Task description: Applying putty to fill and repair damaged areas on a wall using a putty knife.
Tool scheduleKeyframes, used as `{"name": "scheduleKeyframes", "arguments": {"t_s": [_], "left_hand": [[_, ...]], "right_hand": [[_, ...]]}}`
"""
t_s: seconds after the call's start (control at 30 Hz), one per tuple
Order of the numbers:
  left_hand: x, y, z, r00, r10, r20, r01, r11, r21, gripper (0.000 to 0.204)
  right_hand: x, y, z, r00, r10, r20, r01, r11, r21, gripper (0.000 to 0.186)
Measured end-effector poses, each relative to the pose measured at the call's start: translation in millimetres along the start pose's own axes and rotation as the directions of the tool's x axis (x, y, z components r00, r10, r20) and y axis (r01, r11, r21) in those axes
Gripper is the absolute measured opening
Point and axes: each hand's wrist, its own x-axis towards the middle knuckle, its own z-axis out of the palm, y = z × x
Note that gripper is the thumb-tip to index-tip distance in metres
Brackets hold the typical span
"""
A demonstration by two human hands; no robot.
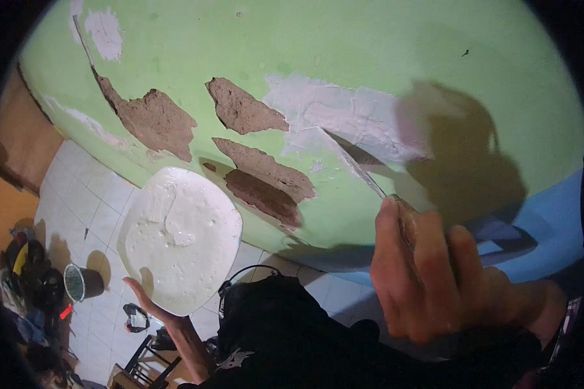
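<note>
Green wall (370, 55), probable putty knife (359, 170) in right hand (428, 272)

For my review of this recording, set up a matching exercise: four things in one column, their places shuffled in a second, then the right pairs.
Things
1. white rounded-square plate
2. thin grey-bladed scraper
3. dark round bucket
4. rough brown patches

Places
A. on the pale tiled floor
B. gripped in the right hand
C. exposed on the light green wall
D. supported by the left hand

Pairs: 1-D, 2-B, 3-A, 4-C
</note>
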Motion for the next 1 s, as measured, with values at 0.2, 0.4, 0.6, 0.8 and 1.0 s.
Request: {"name": "scheduleKeyframes", "arguments": {"t_s": [0.2,0.4,0.6,0.8,1.0], "left_hand": [[8,-1,-8,0.997,-0.055,0.057,0.060,0.995,-0.074,0.072],[10,-1,1,0.994,-0.085,0.072,0.092,0.990,-0.104,0.073],[5,3,-17,0.992,-0.089,0.086,0.096,0.992,-0.084,0.075],[-4,4,-10,0.995,-0.076,0.070,0.079,0.996,-0.044,0.077],[-6,2,-12,0.996,-0.064,0.055,0.065,0.998,-0.009,0.078]], "right_hand": [[-4,20,-23,0.994,-0.060,0.087,0.055,0.997,0.056,0.017],[-22,12,-24,0.997,0.020,0.072,-0.016,0.998,-0.066,0.012],[-18,15,-20,0.995,-0.091,0.039,0.091,0.996,0.007,0.010],[-12,13,-15,0.971,0.117,0.208,-0.154,0.973,0.172,0.006],[-13,20,-23,0.943,0.256,0.212,-0.301,0.928,0.219,0.010]]}}
